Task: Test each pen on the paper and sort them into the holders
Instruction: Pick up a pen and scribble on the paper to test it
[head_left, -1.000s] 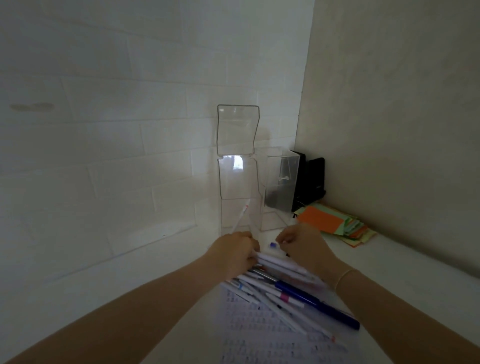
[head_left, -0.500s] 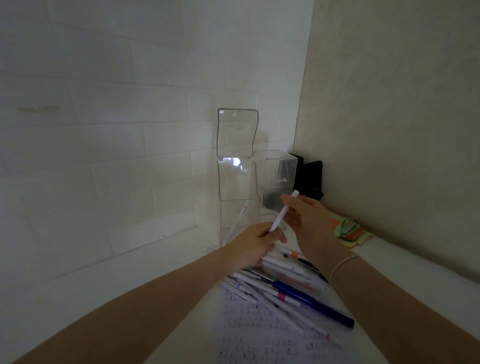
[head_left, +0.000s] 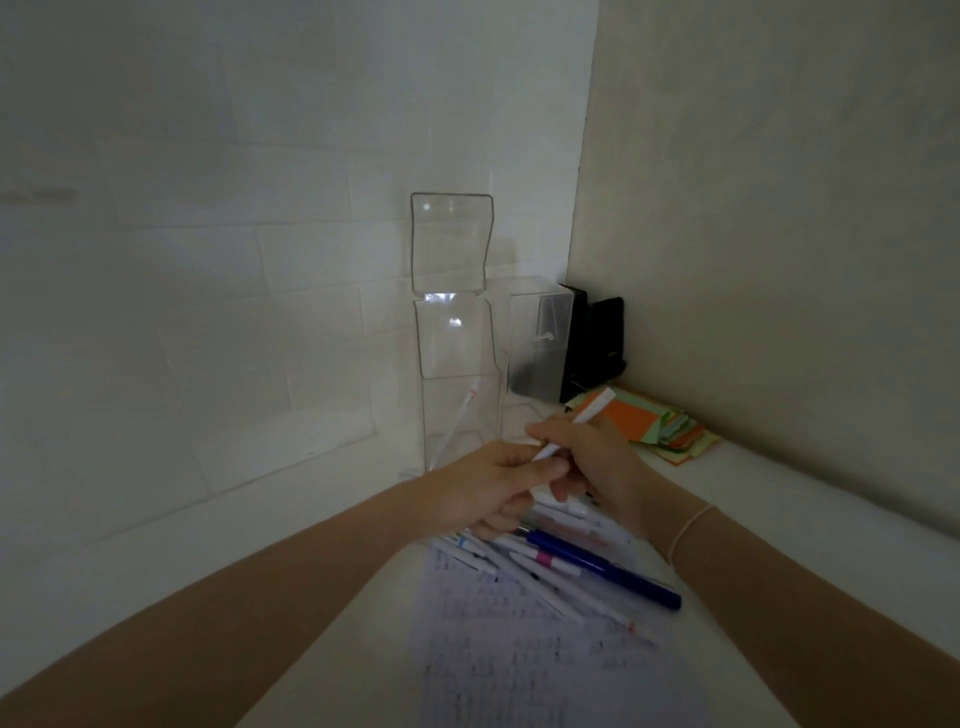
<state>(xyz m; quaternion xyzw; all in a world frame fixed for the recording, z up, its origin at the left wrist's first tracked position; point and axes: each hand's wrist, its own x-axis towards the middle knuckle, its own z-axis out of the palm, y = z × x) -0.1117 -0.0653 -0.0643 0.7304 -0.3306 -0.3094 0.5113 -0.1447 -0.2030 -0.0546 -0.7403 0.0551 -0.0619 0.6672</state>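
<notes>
A white pen (head_left: 586, 415) points up and to the right, held at its lower part by my right hand (head_left: 592, 457). My left hand (head_left: 493, 486) pinches the pen's lower end with thumb and fingers. Under both hands lies a heap of several pens (head_left: 561, 561), among them a thick blue marker (head_left: 605, 569), on a sheet of written paper (head_left: 519, 670). Behind stand two clear holders: a tall one (head_left: 457, 364) with its lid up and one pen (head_left: 462, 415) leaning inside, and a shorter one (head_left: 540, 343) to its right.
A black object (head_left: 597, 338) stands in the corner behind the shorter holder. A stack of orange and green paper notes (head_left: 660, 421) lies on the white desk by the right wall. White brick wall runs along the left and back.
My right hand lifted a white pen out of the heap, raised it, then lowered it a little. My left hand rose from the heap and took the pen's lower end.
</notes>
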